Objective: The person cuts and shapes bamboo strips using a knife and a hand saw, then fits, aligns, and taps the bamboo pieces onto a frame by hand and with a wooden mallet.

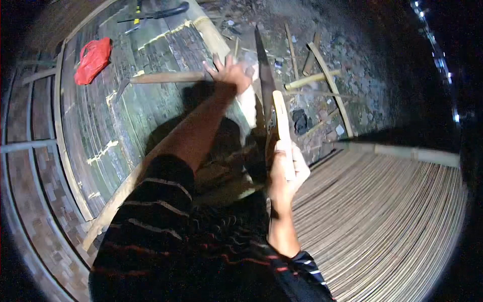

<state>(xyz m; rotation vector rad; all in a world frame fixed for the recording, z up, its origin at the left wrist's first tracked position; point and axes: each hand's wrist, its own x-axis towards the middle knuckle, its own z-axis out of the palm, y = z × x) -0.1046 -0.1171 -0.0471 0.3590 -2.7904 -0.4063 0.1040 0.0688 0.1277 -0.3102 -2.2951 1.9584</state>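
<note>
My left hand [230, 74] lies with fingers spread on the edge of a bamboo-slat platform [151, 108], over a pale, brightly lit piece of bamboo [247, 104]. In my right hand [290, 168] is a handsaw [265, 75], gripped by its light wooden handle. Its long dark blade points up and away, just right of my left hand; whether it touches the bamboo I cannot tell. Beside my left fingers lies a hammer [168, 77], its wooden handle toward the hand and its dark head to the left.
A red plastic bag [93, 60] rests on the platform's far left. Dark tools [166, 12], one partly yellow, lie at its far end. Bamboo offcuts [312, 79] and debris cover the ground ahead right. A slatted bamboo surface [382, 216] spans the lower right.
</note>
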